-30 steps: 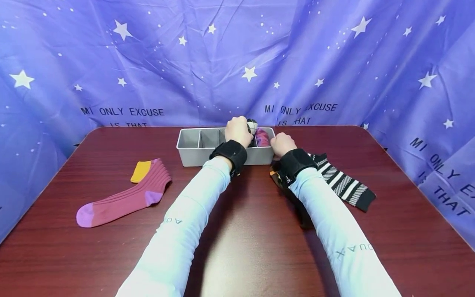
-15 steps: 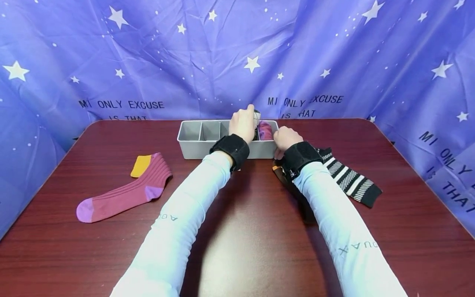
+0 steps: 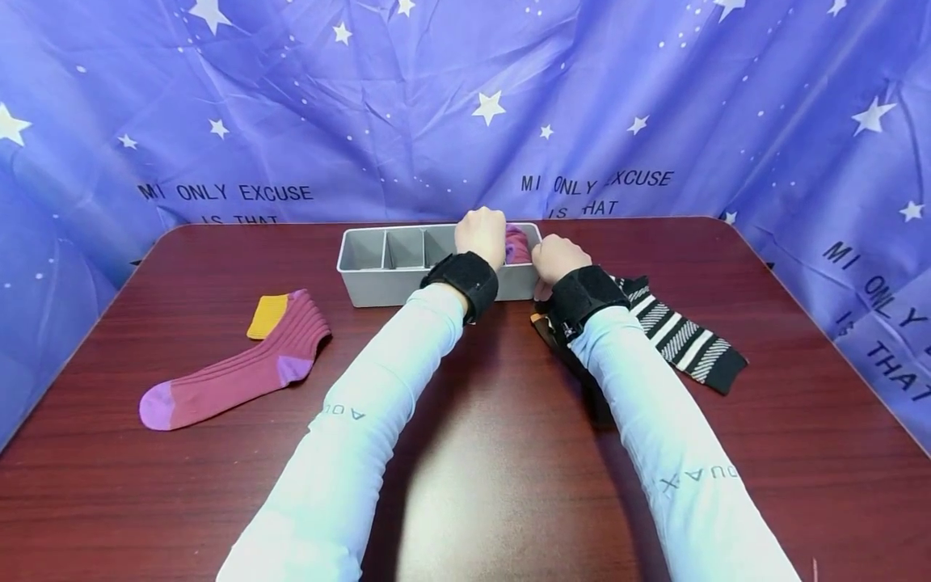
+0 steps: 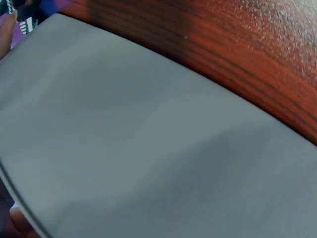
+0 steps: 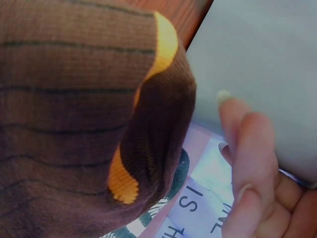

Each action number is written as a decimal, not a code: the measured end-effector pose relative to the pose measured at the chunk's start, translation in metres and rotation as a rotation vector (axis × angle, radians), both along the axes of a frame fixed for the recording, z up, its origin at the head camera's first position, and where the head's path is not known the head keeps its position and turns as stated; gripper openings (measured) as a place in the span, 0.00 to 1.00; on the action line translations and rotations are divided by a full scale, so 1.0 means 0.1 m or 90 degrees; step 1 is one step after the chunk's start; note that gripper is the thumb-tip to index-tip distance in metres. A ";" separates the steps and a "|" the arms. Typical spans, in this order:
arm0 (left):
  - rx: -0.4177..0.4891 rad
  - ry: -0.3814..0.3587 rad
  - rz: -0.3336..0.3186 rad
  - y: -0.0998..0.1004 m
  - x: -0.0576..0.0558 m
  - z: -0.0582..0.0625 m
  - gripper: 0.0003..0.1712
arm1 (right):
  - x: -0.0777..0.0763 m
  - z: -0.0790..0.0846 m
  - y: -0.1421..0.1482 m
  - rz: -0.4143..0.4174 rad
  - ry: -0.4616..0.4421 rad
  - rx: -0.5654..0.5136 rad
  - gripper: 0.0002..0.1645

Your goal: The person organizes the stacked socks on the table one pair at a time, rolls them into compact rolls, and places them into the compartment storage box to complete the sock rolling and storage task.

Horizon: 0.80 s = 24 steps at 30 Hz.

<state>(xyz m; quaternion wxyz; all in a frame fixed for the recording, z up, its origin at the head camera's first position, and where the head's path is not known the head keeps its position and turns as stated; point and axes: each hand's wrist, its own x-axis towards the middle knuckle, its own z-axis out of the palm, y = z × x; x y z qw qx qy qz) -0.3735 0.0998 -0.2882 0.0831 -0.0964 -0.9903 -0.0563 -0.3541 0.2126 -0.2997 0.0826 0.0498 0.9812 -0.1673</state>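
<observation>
A blue-purple star-printed backdrop [image 3: 422,105] hangs behind your dark red table [image 3: 465,501]. Your pale sleeves [image 3: 356,436] reach across it toward the grey divided box [image 3: 393,289], which sits near the far edge. The pink ribbed sock [image 3: 240,372] with a yellow cuff lies flat, left of your left forearm. The brown sock [image 5: 64,119] with orange trim lies partly beneath your right forearm, and the black-and-white striped sock [image 3: 684,343] shows just beyond it. Your left hand [image 3: 482,234] is over the box, right of its middle; its fingers are hidden, so you cannot tell what they hold. Your right hand [image 3: 560,257] is at the box's right end, fingers bent; whether they grip it, you cannot tell. The rolled pink-purple sock [image 3: 517,245] sits in the rightmost compartment.
</observation>
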 end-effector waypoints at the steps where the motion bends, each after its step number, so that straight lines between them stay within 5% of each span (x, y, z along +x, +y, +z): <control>1: -0.007 0.000 0.001 0.00 -0.01 -0.01 0.13 | -0.01 0.00 -0.01 0.000 0.001 0.001 0.24; 16: -0.018 0.018 -0.014 -0.07 0.00 -0.02 0.13 | 0.01 0.08 -0.05 0.006 -0.013 -0.010 0.24; 21: 0.001 0.037 -0.055 -0.07 0.06 -0.08 0.13 | 0.03 0.01 -0.01 -0.002 -0.009 0.015 0.25; 24: -0.009 0.059 -0.094 -0.13 0.19 -0.01 0.12 | 0.06 0.03 0.00 0.004 0.030 0.058 0.25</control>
